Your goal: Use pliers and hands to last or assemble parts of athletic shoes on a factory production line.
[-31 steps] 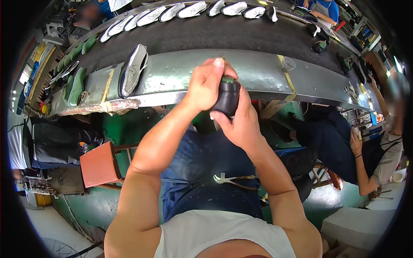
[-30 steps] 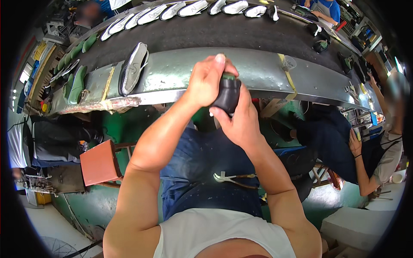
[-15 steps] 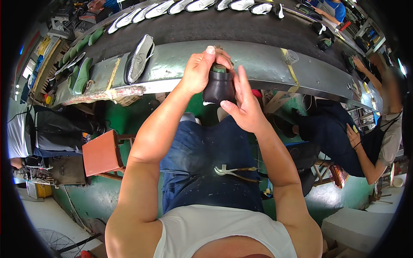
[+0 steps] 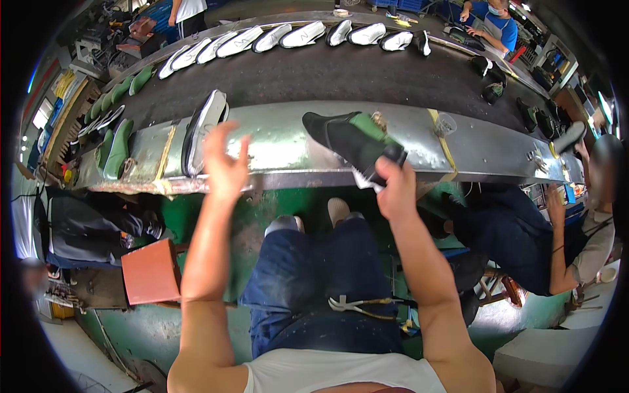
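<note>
My right hand (image 4: 397, 187) grips a black shoe upper (image 4: 341, 139) by its heel end, with the toe pointing left over the bench edge. A green shoe last (image 4: 371, 126) shows inside the upper, and a white scrap hangs below its heel. My left hand (image 4: 226, 167), slightly blurred, has its fingers spread apart. It is beside a pale, dark-edged shoe sole (image 4: 208, 128) on the metal ledge; I cannot tell whether the fingers touch it. Pincers (image 4: 354, 305) with yellowish handles lie across my lap.
A dark conveyor belt (image 4: 275, 78) runs behind the metal ledge (image 4: 275, 124). Pale soles (image 4: 239, 43) line its far side. Green lasts (image 4: 118, 150) stand at the left. A brown stool (image 4: 151, 272) is at left; co-workers (image 4: 501, 26) sit around the bench.
My left hand has let go of the shoe upper and moved left to the sole. My right hand has tipped the upper onto its side, showing its length. The view has shifted upward.
</note>
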### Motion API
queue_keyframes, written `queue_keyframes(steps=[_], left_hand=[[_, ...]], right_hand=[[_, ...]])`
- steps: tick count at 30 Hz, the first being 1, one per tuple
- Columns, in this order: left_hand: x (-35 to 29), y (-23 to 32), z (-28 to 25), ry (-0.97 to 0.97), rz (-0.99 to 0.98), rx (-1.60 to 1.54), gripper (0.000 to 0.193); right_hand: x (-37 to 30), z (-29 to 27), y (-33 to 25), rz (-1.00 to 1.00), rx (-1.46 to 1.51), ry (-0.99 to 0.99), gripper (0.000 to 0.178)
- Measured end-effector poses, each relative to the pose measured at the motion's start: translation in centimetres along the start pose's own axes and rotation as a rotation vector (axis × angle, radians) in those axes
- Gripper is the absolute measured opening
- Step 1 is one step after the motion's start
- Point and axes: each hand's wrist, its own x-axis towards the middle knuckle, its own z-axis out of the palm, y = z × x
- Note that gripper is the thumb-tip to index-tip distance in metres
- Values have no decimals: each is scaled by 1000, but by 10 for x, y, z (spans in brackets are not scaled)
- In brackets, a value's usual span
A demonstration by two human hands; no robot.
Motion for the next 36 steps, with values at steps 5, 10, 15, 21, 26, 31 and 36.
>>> queue_keyframes(steps=[5,10,15,21,26,31,36], left_hand=[[10,-144,-51,-76,-252,599,62],[35,-120,-51,-434,-696,-31,41],[11,-123,-49,-319,-507,-17,44],[-16,-142,-51,-98,-444,-160,64],[-109,-82,-75,76,-475,-471,73],[-223,33,-102,-335,-529,-661,87],[-255,97,-89,-1097,-723,-507,91]], right_hand=[[155,1,19,-246,-244,30,38],[322,-62,50,-323,-1384,165,91],[316,-53,65,60,-1563,207,97],[157,-66,68,-385,-1675,-143,76],[-71,-67,11,-437,-1429,-479,56],[-242,-122,39,130,-1526,-857,52],[-255,-119,22,195,-1550,-832,47]])
